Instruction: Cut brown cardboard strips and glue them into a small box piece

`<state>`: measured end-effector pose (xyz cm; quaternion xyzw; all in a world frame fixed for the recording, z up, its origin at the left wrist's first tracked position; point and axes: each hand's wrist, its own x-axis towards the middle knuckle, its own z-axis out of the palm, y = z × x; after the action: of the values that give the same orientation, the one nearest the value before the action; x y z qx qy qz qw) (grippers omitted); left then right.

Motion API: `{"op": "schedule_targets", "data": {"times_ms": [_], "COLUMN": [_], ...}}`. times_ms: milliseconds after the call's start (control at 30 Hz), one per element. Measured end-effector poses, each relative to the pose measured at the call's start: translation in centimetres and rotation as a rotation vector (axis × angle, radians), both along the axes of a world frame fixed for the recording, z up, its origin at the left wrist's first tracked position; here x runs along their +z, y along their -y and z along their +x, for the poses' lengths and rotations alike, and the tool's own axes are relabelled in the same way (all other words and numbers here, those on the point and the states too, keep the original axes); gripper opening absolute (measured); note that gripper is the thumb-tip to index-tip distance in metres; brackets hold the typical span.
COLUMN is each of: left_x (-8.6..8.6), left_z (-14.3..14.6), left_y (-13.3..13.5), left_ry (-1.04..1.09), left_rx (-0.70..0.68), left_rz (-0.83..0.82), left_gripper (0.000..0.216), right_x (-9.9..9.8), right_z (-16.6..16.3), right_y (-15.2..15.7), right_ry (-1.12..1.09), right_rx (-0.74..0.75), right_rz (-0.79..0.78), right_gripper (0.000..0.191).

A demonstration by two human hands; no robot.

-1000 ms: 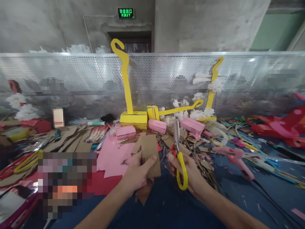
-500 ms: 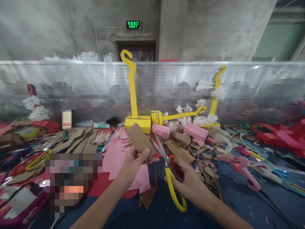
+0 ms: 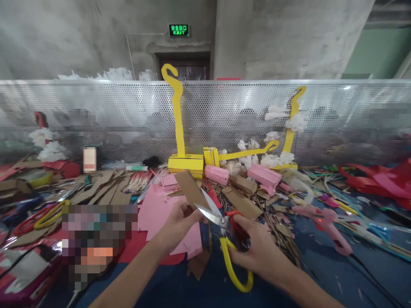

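Observation:
A rectangular piece of brown cardboard (image 3: pixel 189 188) is pinched in my left hand (image 3: pixel 178 226), tilted up and away from me. My right hand (image 3: pixel 253 239) grips a pair of scissors (image 3: pixel 222 221) by the handles, one loop red and the other yellow. The scissor blades are spread, with the cardboard's lower right edge between or against them; my left fingertips are close by. Beneath my left hand lies pink paper (image 3: pixel 157 214) on a red sheet (image 3: pixel 135 248). Brown cardboard scraps (image 3: pixel 199 263) lie below the hands.
Yellow box shapes with hooked strips (image 3: pixel 185 162) stand at the back by a perforated metal panel (image 3: pixel 212 102). Pink boxes (image 3: pixel 265 176) sit before them. A pink glue gun (image 3: pixel 330 226) with a black cord lies right. Cardboard strips (image 3: pixel 102 188) and a yellow-handled tool (image 3: pixel 51 216) are left.
The scissors have swung left and their blades have spread, reaching the cardboard's edge. My left hand has turned the cardboard slightly and shifted it a little to the right.

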<state>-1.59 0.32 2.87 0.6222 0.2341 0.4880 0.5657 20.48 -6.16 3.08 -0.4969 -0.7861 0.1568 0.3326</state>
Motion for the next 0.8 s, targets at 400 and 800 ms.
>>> {"op": "schedule_targets", "data": {"times_ms": [400, 800], "left_x": [0.83, 0.62], "left_z": [0.64, 0.2], "left_y": [0.56, 0.55], "left_ry": [0.296, 0.262], "left_rx": [0.003, -0.046], "left_rz": [-0.17, -0.136], "left_gripper": [0.015, 0.015], "right_x": [0.27, 0.33], "right_z": [-0.02, -0.02], "right_y": [0.34, 0.35], "right_ry": [-0.001, 0.023], "right_rx": [0.033, 0.022], "right_rz": [0.019, 0.02], "right_gripper": [0.023, 0.026]}}
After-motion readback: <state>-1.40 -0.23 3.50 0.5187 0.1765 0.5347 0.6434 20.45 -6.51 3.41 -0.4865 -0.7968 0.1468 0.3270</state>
